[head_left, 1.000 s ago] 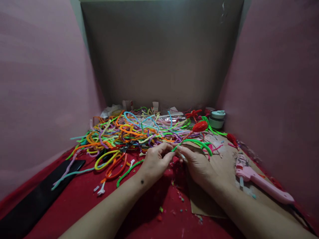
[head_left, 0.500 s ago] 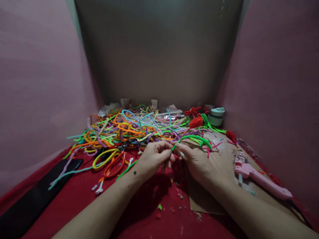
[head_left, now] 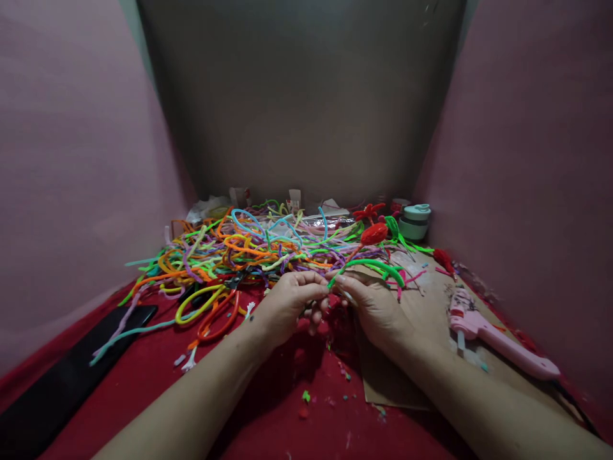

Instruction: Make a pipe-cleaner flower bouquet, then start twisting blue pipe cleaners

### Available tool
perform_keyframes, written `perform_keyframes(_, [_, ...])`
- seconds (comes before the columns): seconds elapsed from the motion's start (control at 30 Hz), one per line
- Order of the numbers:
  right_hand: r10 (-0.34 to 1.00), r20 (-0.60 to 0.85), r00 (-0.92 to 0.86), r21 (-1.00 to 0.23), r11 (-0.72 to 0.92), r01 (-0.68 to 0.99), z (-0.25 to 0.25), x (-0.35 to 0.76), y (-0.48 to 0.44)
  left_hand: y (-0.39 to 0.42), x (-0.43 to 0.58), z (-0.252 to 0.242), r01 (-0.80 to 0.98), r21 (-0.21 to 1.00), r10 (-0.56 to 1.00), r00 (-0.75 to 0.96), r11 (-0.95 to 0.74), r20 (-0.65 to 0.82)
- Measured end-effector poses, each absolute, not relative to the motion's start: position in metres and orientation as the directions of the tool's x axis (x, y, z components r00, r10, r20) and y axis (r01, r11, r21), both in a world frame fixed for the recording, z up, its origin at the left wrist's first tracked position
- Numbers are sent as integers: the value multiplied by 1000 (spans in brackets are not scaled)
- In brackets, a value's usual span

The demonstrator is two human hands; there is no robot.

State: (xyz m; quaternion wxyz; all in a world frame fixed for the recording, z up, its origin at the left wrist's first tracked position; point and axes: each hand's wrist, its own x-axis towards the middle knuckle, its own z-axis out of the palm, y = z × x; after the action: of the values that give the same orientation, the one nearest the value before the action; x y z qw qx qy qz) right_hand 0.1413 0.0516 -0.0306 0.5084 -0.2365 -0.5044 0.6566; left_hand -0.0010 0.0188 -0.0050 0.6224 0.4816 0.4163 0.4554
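My left hand (head_left: 290, 303) and my right hand (head_left: 372, 305) meet at the middle of the red surface, fingers pinched together on a green pipe cleaner stem (head_left: 378, 266). The stem curves off to the right, and a red bud (head_left: 374, 234) stands on a thin stalk above it. Both hands are closed. A big tangle of pipe cleaners (head_left: 239, 249) in many colours lies just behind the left hand.
A pink glue gun (head_left: 498, 343) lies on brown cardboard (head_left: 431, 300) at the right. A pale green round container (head_left: 414, 221) stands at the back right. A black flat object (head_left: 67, 377) lies at the left. Pink walls close in both sides.
The hands have kept pinching the green stem and shifted slightly; the left fingers curled further under. The view has tilted a little.
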Motion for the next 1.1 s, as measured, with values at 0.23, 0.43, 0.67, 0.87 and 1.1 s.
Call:
perform_keyframes(0.23, [916, 202, -345, -914, 50, -402, -34, 141, 52, 21, -2, -5, -247, 948, 943, 313, 200, -118])
perform_keyframes(0.43, [921, 217, -325, -920, 82, -384, -34, 141, 52, 18, 1, -1, -250, 930, 930, 318, 269, -184])
perform_keyframes(0.67, [908, 230, -349, -916, 81, -394, -31, 141, 51, 20, 2, -6, -324, 909, 914, 385, 261, -126])
perform_keyframes(0.87, [918, 215, -334, -917, 72, -392, -33, 141, 51, 20, 2, -7, -388, 871, 906, 402, 300, -133])
perform_keyframes(1.1, [920, 233, -316, -923, 107, -370, -27, 142, 48, 21, 0, -6, -351, 885, 908, 387, 306, -160])
